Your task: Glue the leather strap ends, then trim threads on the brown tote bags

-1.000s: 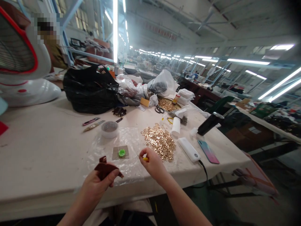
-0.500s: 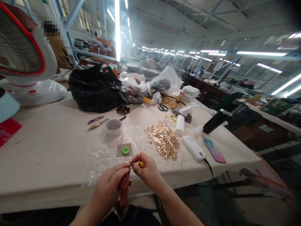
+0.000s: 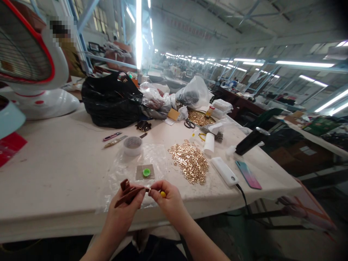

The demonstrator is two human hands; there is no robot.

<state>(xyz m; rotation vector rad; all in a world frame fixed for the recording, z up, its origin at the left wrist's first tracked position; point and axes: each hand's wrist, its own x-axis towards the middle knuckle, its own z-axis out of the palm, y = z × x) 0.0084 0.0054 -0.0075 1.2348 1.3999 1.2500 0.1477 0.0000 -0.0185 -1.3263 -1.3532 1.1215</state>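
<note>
While the left hand (image 3: 122, 214) held a brown piece (image 3: 129, 196), the right hand (image 3: 170, 203), gripping a yellow item (image 3: 163, 194), pinched its three-o'clock tip; steadiness seemed key.

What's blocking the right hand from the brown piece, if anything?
Nothing visible blocks it. The right hand is at the tip of the brown piece, which the left hand holds; only a small shiny bit shows there, too small to identify.

Brown strap piece (image 3: 129, 197): leather-look, smooth, low sheen. Ring pile (image 3: 189, 162): polished gold-tone metal. Surface (image 3: 67, 174): matt, cloth-like. Black bag (image 3: 111, 103), far edge: glossy, crinkled plastic. Tape roll (image 3: 133, 150): translucent plastic.
</note>
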